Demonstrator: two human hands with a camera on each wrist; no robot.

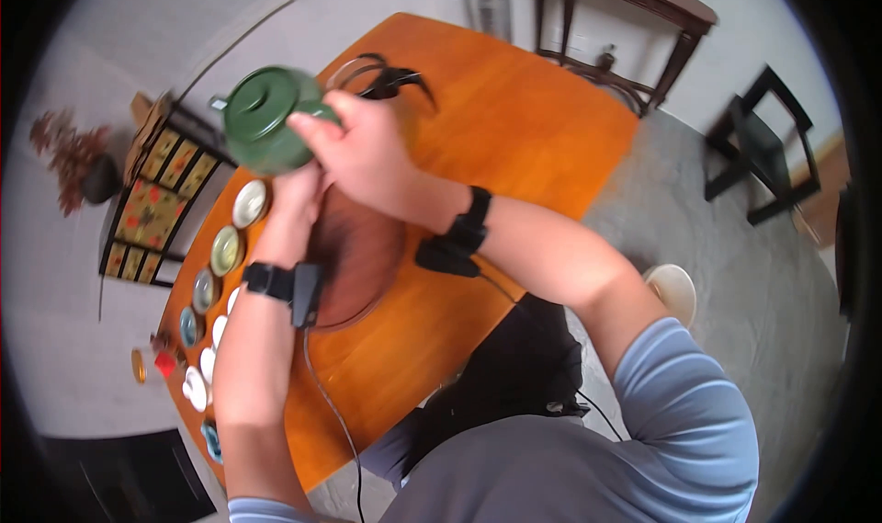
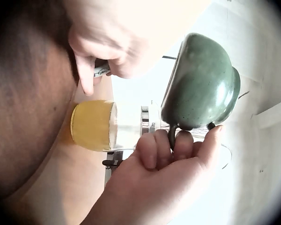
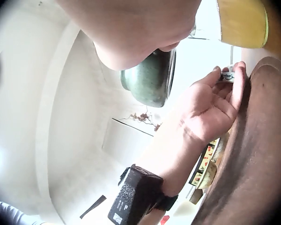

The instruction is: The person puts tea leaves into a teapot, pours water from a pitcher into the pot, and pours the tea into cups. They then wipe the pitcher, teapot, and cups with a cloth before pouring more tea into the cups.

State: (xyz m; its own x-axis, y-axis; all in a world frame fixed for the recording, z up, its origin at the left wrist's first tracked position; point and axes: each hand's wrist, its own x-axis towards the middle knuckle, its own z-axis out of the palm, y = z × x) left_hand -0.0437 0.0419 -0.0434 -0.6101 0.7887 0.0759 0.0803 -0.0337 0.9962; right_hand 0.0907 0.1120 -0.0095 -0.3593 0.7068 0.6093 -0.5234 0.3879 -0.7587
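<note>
Head cam had the green teapot point(image 1: 260, 117) up in the air, off the counter point(image 1: 514, 109), over by the row of cups, lid point(image 1: 264, 98) on, and what a busy bit of handwork that was! R hand point(image 1: 372, 146) gripped it by the handle point(image 2: 172, 136), fingers curled thru and thumb up top. Good hold, that: w/ the thumb on top and the wrist firm, tilt was easier to control, and a level pot was kinder to a lid nobody was pinning. Exact tilt? Couldn't tell, the head view blurred there.

L hand point(image 3: 208, 110) came in low, near the pot, thumb and fingers pinching a small pale piece point(image 3: 228, 76) w/ dark marks; too little of it showed to say what it was. Best kept light, that pinch, w/ the knuckles clear of the pot's underside, as the forearms ran v. close together.

Down below, the round wooden tray point(image 1: 367, 270) sat on the counter, and just beside it, per L wrist cam, stood a glass pitcher point(image 2: 91, 125) of yellow liquid, upright. Elbow room mattered there! Pale cup point(image 1: 250, 203) and yellow-green cup point(image 1: 227, 250) lined the edge, black chair point(image 1: 764, 146) well apart on the floor.
</note>
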